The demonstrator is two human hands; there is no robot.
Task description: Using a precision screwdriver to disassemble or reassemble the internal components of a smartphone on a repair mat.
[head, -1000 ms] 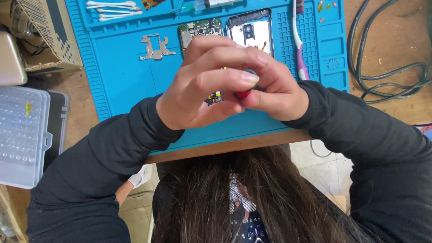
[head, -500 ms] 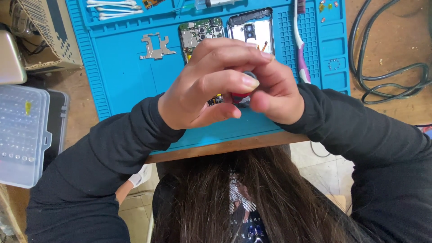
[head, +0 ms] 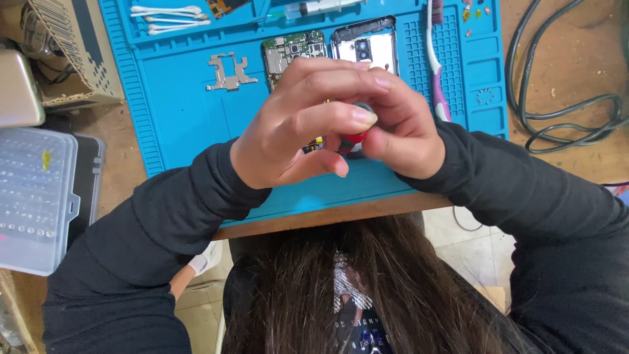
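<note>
The two hands are bunched together over the blue mat, and not much is different from a moment ago: they stay in the same spot, just below the green circuit board, and only the fingers shift a tiny bit. The left hand curls its fingers over the top, and its thumb presses on a small red and black tool. The right hand wraps around the same tool from the other side, so both hands are closed tight on it. Only a little bit of the tool peeks out between the fingers, so I cannot tell what its tip is doing. A small dark part shows under the left hand, resting on the mat. Since the hands barely move, the fiddly work on that tool looks like it is not finished. Beside the board lies a phone frame, and a purple and white toothbrush lies past the frame. A metal plate sits on the board's other side.
</note>
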